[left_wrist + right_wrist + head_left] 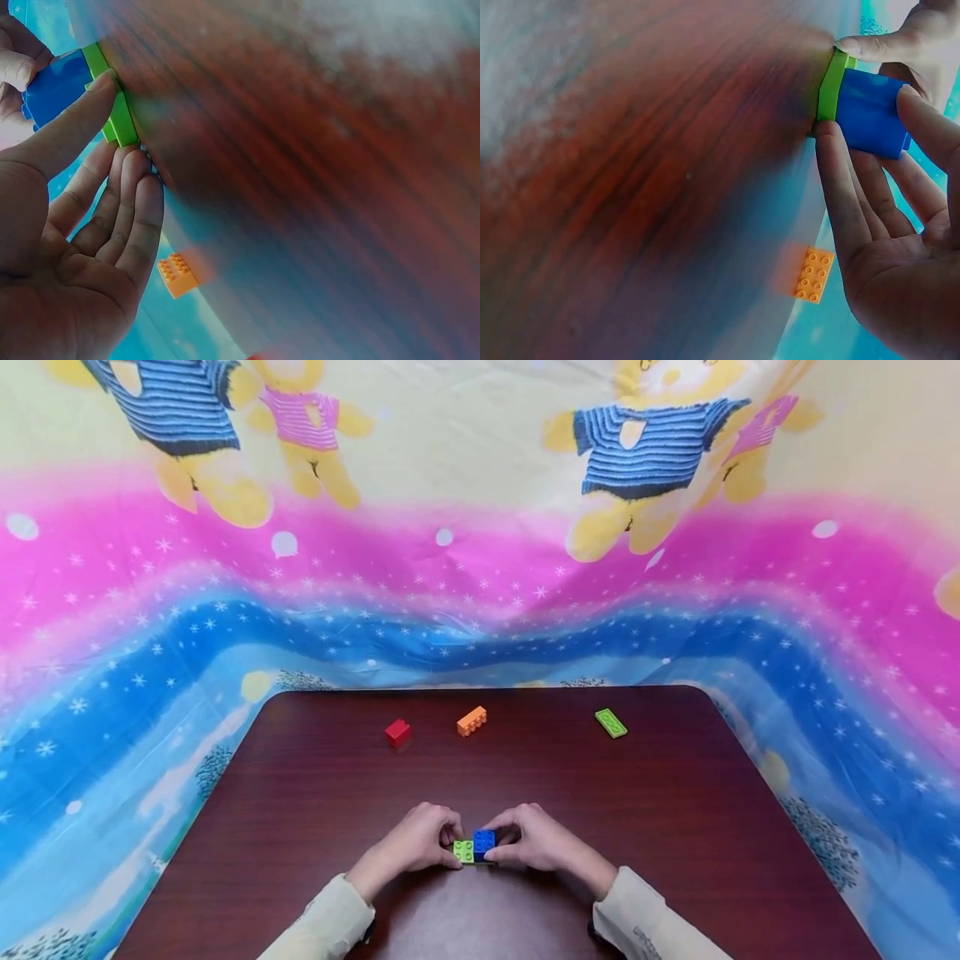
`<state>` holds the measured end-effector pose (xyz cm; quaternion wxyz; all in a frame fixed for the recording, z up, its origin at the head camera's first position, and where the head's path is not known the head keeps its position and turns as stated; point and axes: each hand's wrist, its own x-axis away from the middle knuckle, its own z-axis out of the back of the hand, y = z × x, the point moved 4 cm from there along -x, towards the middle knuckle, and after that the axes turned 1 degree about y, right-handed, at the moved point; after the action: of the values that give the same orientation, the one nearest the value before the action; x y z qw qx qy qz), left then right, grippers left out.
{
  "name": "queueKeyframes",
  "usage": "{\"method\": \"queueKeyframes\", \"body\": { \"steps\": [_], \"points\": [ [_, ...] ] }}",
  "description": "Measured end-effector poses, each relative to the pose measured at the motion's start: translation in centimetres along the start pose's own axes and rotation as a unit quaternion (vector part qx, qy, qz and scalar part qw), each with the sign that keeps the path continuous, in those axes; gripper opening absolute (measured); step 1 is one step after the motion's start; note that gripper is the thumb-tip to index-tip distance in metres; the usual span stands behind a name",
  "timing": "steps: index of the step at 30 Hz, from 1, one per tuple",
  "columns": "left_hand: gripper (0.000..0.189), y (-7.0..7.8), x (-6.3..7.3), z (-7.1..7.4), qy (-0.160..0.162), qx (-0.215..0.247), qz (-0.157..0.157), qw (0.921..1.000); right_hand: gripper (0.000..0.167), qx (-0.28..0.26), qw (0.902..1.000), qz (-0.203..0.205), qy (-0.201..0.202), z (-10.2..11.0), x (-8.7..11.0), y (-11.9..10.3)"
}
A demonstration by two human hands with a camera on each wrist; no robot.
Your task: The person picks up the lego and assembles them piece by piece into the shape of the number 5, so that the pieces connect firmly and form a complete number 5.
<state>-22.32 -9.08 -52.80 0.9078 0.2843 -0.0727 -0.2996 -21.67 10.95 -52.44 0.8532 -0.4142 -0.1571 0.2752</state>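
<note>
Near the front of the table, a blue building brick (484, 843) stands on the right part of a flat light green brick (463, 852), whose bare left studs face up. My left hand (422, 838) pinches the green brick's left end, thumb on its near side and fingers on its far side. With thumb and fingers, my right hand (536, 839) grips the blue brick. In the left wrist view the thumb lies against the green brick (124, 120). The right wrist view shows the blue brick (870, 112) flush against the green one, a fingertip at the green brick's end.
Toward the back of the brown table (315, 793) lie a red brick (397, 732), an orange brick (472, 721) on its side, and another flat green brick (611, 723) farther right. A patterned cloth (480, 568) hangs behind and beside the table.
</note>
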Motion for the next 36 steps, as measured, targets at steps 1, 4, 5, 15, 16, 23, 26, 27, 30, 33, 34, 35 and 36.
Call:
{"method": "queueKeyframes", "body": {
  "steps": [1, 4, 5, 15, 16, 23, 26, 27, 30, 33, 34, 35, 36],
  "points": [
    [0.03, -0.02, 0.01, 0.0, 0.001, 0.0, 0.001, 1.0, 0.028, 0.001, 1.0, 0.0, 0.0, 0.0, -0.01, -0.04],
    [0.031, -0.08, 0.03, -0.06, 0.001, -0.003, 0.003, 1.0, 0.028, 0.002, 1.0, 0.005, -0.001, -0.01, -0.01, -0.11],
    [0.031, -0.1, 0.03, -0.07, 0.002, -0.003, 0.004, 1.0, 0.028, 0.003, 1.0, 0.006, 0.0, -0.02, -0.01, -0.1],
    [0.03, -0.23, -0.04, 0.04, -0.002, 0.008, 0.012, 0.9999, 0.027, -0.004, 0.9999, 0.008, 0.004, -0.07, 0.01, 0.08],
    [0.03, -0.23, -0.05, 0.04, -0.002, 0.008, 0.012, 0.9999, 0.028, -0.004, 0.9999, 0.009, 0.005, -0.08, 0.02, 0.11],
    [0.031, -0.15, -0.07, 0.06, 0.0, 0.008, 0.007, 0.9999, 0.028, 0.003, 0.9999, 0.01, 0.01, -0.04, 0.17, 0.15],
    [0.031, -0.08, 0.02, 0.06, 0.001, 0.005, 0.004, 1.0, 0.028, 0.004, 0.9999, 0.01, 0.01, -0.11, 0.23, 0.26],
    [0.031, -0.07, 0.05, 0.06, 0.001, 0.003, 0.003, 1.0, 0.028, 0.004, 0.9999, 0.011, 0.01, -0.12, 0.25, 0.27],
    [0.031, -0.06, 0.16, 0.03, 0.001, -0.001, 0.002, 1.0, 0.029, -0.001, 0.9999, 0.01, 0.008, -0.27, 0.31, 0.33],
    [0.031, -0.1, 0.2, 0.0, 0.002, -0.001, 0.004, 1.0, 0.029, -0.006, 0.9998, 0.016, 0.007, -0.35, 0.36, 0.3],
    [0.031, -0.12, 0.21, -0.01, 0.002, 0.0, 0.005, 1.0, 0.028, -0.008, 0.9997, 0.021, 0.007, -0.39, 0.37, 0.29],
    [0.031, -0.14, 0.22, -0.03, 0.002, 0.001, 0.006, 1.0, 0.028, -0.01, 0.9997, 0.022, 0.007, -0.43, 0.39, 0.3],
    [0.031, -0.15, 0.23, -0.03, 0.002, 0.002, 0.006, 1.0, 0.028, -0.012, 0.9996, 0.024, 0.007, -0.46, 0.4, 0.29]
  ]
}}
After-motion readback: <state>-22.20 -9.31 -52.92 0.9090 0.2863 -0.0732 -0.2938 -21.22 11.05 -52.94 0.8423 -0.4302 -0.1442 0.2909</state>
